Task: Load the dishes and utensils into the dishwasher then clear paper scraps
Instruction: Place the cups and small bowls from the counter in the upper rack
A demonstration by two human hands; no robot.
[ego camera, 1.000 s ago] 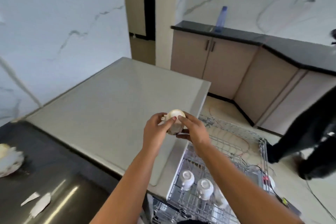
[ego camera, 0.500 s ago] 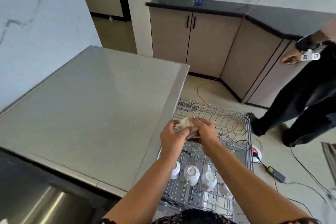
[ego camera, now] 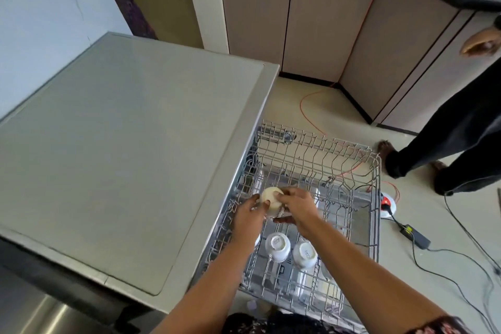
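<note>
Cream cup (ego camera: 271, 202), base up, gripped by both hands: the left hand (ego camera: 248, 221) curls round its left side and the right hand (ego camera: 298, 209) curls over its top and right side. It is held low over the wire dishwasher rack (ego camera: 375, 198); contact with the rack cannot be told. Two white cups (ego camera: 278, 245) stand inverted just nearer than the hands. The grey counter (ego camera: 122, 157) lies left of the hands.

The cream cup (ego camera: 271, 199) is partly covered by the left hand (ego camera: 248, 215) and right hand (ego camera: 296, 209). Base marks on the upturned cups (ego camera: 277, 247) cannot be read. The bystander (ego camera: 455, 127) is cut off at the right edge.
</note>
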